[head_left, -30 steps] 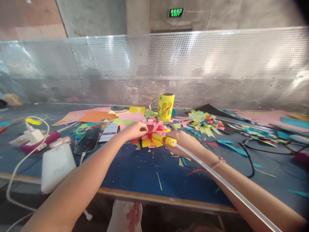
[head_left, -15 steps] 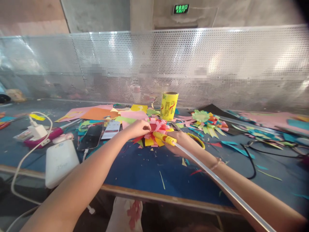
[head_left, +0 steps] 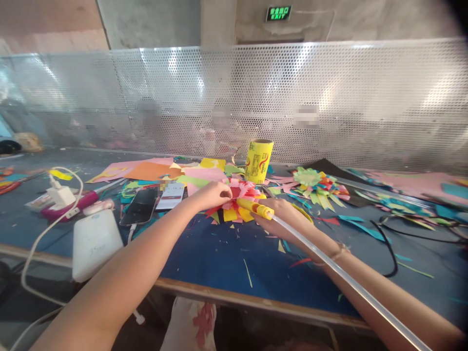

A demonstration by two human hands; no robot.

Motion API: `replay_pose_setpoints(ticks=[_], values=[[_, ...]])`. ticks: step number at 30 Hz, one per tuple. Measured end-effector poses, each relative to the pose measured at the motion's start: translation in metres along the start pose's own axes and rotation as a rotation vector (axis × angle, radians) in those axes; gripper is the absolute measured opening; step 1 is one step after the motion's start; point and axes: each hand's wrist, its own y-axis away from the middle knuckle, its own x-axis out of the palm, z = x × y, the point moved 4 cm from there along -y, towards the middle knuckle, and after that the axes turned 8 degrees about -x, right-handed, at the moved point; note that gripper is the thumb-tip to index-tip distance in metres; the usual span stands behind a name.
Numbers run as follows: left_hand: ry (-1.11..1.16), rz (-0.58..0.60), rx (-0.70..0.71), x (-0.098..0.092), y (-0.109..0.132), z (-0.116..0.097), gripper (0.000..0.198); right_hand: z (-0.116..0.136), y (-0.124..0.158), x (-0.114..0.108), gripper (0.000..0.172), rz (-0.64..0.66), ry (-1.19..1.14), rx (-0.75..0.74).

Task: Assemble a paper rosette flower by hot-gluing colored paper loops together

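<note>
My left hand (head_left: 214,195) is closed in a pinch on the pink and red petals of a layered paper flower (head_left: 238,201) that lies on the blue table (head_left: 215,253). My right hand (head_left: 283,214) grips a yellow glue gun (head_left: 256,208) whose nozzle points into the flower's middle. A long clear glue stick (head_left: 340,275) runs back from the gun over my right forearm. A second, finished paper flower (head_left: 315,184) lies to the right.
A yellow roll (head_left: 259,161) stands behind the flower. Coloured paper sheets (head_left: 153,171) and scraps cover the table. A phone (head_left: 140,207), a white power bank (head_left: 95,243) and a charger with cable (head_left: 60,197) lie left. Black cables (head_left: 387,243) lie right. A perforated metal screen (head_left: 329,102) closes the back.
The view has shifted slightly, and both hands stay on the flower. The glue gun has edged a little to the right.
</note>
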Motion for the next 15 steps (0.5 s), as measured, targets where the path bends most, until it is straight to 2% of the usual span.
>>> replay_pose_setpoints(ticks=[10,15], values=[[-0.042,-0.022,0.036,0.003,0.002,-0.005,0.015,-0.009,0.01,-0.015,0.018,-0.091,-0.116,0.058],[0.021,-0.007,0.114,0.002,0.007,-0.008,0.018,-0.026,0.013,-0.019,0.021,-0.14,-0.251,0.14]])
